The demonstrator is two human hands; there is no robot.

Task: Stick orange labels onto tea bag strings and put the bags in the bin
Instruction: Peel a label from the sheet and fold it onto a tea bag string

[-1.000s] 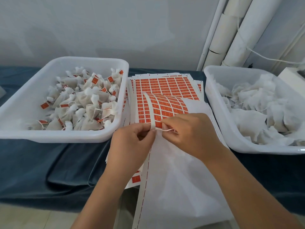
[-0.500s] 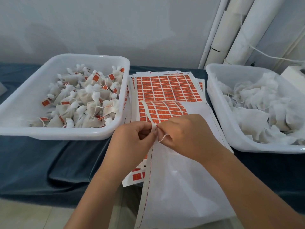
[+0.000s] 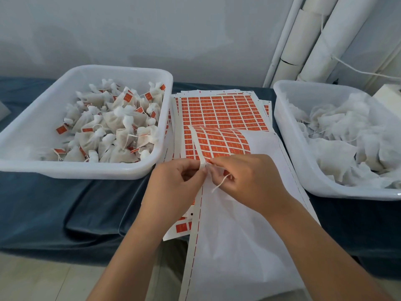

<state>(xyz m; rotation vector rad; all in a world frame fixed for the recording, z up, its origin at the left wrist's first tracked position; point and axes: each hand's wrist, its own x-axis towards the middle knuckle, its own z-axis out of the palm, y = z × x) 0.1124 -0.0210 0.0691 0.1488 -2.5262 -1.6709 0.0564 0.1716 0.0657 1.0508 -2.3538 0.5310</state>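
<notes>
A stack of orange label sheets (image 3: pixel 219 109) lies between two white bins. The top sheet (image 3: pixel 219 142) is curled up off its white backing (image 3: pixel 236 231), which hangs over the table's front edge. My left hand (image 3: pixel 173 187) pinches the curled sheet's white edge strip. My right hand (image 3: pixel 245 181) touches it fingertip to fingertip and holds a white string (image 3: pixel 220 184) whose end dangles below the fingers. The tea bag itself is hidden under my right hand. The left bin (image 3: pixel 86 168) holds several labelled bags (image 3: pixel 112 127). The right bin (image 3: pixel 303 170) holds unlabelled white bags (image 3: pixel 351 135).
A dark blue cloth (image 3: pixel 65 209) covers the table, creased near its front edge. White pipes (image 3: pixel 312 38) run up the wall at the back right, with a white cord trailing from them. Pale floor (image 3: pixel 43 281) shows below the table edge.
Both hands have stayed together at the curled sheet's edge. The string, stretched level between the fingers a second ago, now dangles from my right hand.
</notes>
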